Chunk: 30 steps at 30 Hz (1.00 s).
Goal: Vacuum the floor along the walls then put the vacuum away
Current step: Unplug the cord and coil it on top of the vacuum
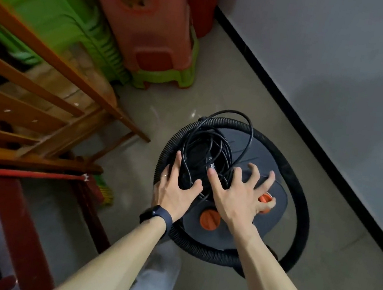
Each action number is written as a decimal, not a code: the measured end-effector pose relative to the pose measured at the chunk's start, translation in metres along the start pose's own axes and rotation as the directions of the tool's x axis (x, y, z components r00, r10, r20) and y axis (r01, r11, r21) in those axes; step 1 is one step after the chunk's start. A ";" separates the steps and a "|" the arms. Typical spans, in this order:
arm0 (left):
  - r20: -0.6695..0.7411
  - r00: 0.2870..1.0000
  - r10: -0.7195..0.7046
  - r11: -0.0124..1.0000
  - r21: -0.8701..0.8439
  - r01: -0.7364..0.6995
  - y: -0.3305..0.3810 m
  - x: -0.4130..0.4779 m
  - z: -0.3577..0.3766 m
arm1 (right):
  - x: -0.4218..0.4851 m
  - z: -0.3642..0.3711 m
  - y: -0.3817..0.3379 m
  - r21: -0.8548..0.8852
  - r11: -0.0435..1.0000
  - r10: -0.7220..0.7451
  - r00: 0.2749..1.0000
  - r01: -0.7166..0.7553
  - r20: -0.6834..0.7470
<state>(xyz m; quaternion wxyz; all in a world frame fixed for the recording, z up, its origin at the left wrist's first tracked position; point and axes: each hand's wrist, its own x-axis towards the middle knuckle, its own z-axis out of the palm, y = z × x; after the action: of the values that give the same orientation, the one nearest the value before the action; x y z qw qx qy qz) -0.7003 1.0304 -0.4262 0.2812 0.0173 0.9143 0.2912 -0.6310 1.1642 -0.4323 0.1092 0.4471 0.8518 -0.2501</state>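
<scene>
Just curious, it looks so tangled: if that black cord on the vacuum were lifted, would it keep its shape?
Probably not: the cord lies in loose uneven loops, so it looks floppy. Thin, so likely light; it may slide off the smooth lid.

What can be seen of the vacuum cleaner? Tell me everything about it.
The vacuum cleaner is a round canister with a dark grey, plastic-looking lid, standing upright on the floor near the wall. Two orange knobs sit on the lid. Its black ribbed hose is looped around the body, and a black power cord lies bundled on top. The left hand presses on the cord; the right hand, fingers spread, rests on cord and lid.
</scene>
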 end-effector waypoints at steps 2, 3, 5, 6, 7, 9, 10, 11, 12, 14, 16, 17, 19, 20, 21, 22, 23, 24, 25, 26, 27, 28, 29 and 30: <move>-0.034 0.999 -0.003 1.000 -0.014 0.002 0.007 0.032 -0.014 | 0.028 0.000 -0.029 -0.005 1.000 -0.013 1.000 0.013 0.003; -0.045 0.999 -0.007 1.000 -0.020 0.006 0.012 0.049 -0.020 | 0.043 -0.002 -0.042 -0.009 1.000 -0.019 1.000 0.019 0.004; -0.055 0.998 -0.029 0.999 -0.032 0.027 0.022 0.080 -0.032 | 0.071 -0.006 -0.066 -0.017 0.999 -0.045 0.999 0.045 0.016; -0.066 0.997 -0.039 0.999 -0.030 0.037 0.025 0.094 -0.039 | 0.084 -0.007 -0.078 -0.022 0.997 -0.068 0.997 0.068 0.024; -0.080 0.996 -0.045 0.999 -0.021 0.043 0.028 0.107 -0.045 | 0.097 -0.008 -0.090 -0.027 0.996 -0.086 0.996 0.087 0.028; -0.113 0.992 -0.050 0.999 -0.014 0.048 0.031 0.130 -0.057 | 0.116 -0.007 -0.114 -0.031 0.994 -0.105 0.994 0.105 0.022; -0.132 0.990 -0.050 0.999 -0.014 0.048 0.030 0.141 -0.065 | 0.124 -0.005 -0.128 -0.030 0.993 -0.114 0.993 0.115 0.025; -0.145 0.988 -0.053 0.999 -0.017 0.051 0.030 0.153 -0.073 | 0.131 -0.003 -0.141 -0.029 0.992 -0.124 0.992 0.125 0.028; -0.153 0.986 -0.066 0.998 -0.027 0.063 0.029 0.164 -0.081 | 0.138 -0.001 -0.154 -0.030 0.991 -0.132 0.991 0.133 0.034; -0.166 0.981 -0.099 0.995 -0.047 0.092 0.028 0.183 -0.096 | 0.150 0.002 -0.178 -0.032 0.987 -0.156 0.986 0.158 0.051; -0.191 0.975 -0.116 0.993 -0.057 0.107 0.026 0.200 -0.110 | 0.162 0.005 -0.203 -0.034 0.982 -0.183 0.981 0.185 0.067; -0.206 0.970 -0.127 0.991 -0.070 0.115 0.026 0.209 -0.116 | 0.167 0.007 -0.214 -0.031 0.980 -0.194 0.978 0.196 0.076; -0.240 0.961 -0.138 0.989 -0.084 0.121 0.027 0.224 -0.126 | 0.178 0.010 -0.234 -0.025 0.975 -0.220 0.972 0.223 0.079; -0.252 0.957 -0.144 0.988 -0.088 0.126 0.029 0.233 -0.132 | 0.184 0.010 -0.243 -0.020 0.972 -0.232 0.970 0.234 0.073; -0.252 0.956 -0.153 0.987 -0.088 0.134 0.031 0.241 -0.137 | 0.190 0.010 -0.251 -0.013 0.970 -0.241 0.968 0.242 0.073; -0.247 0.956 -0.157 0.987 -0.083 0.141 0.033 0.248 -0.142 | 0.196 0.010 -0.258 -0.008 0.967 -0.254 0.964 0.255 0.079; -0.242 0.957 -0.161 0.987 -0.069 0.148 0.034 0.256 -0.147 | 0.202 0.010 -0.265 -0.010 0.963 -0.266 0.960 0.268 0.090; -0.232 0.958 -0.170 0.985 -0.053 0.162 0.036 0.264 -0.152 | 0.208 0.008 -0.271 -0.014 0.962 -0.271 0.956 0.274 0.108; -0.218 0.957 -0.189 0.982 -0.041 0.185 0.037 0.271 -0.156 | 0.214 0.006 -0.277 -0.015 0.960 -0.275 0.951 0.280 0.140; -0.205 0.956 -0.209 0.978 -0.039 0.205 0.039 0.274 -0.160 | 0.219 0.004 -0.283 -0.005 0.958 -0.283 0.942 0.288 0.179; -0.196 0.957 -0.214 0.977 -0.043 0.209 0.041 0.278 -0.163 | 0.226 0.002 -0.288 0.007 0.952 -0.300 0.931 0.305 0.209; -0.179 0.960 -0.214 0.977 -0.052 0.208 0.045 0.280 -0.166 | 0.232 0.000 -0.292 0.017 0.946 -0.317 0.919 0.322 0.233; -0.160 0.963 -0.218 0.975 -0.069 0.210 0.048 0.280 -0.168 | 0.237 -0.004 -0.292 0.022 0.942 -0.330 0.910 0.335 0.251; -0.154 0.964 -0.218 0.975 -0.082 0.208 0.052 0.277 -0.168 | 0.241 -0.009 -0.287 0.021 0.934 -0.349 0.902 0.356 0.254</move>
<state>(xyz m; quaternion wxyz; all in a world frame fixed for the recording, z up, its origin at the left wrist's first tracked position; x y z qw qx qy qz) -1.0278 1.0399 -0.4250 0.2361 -0.1140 0.9206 0.2895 -1.0040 1.2031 -0.4289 0.1760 0.2485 0.9008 -0.3096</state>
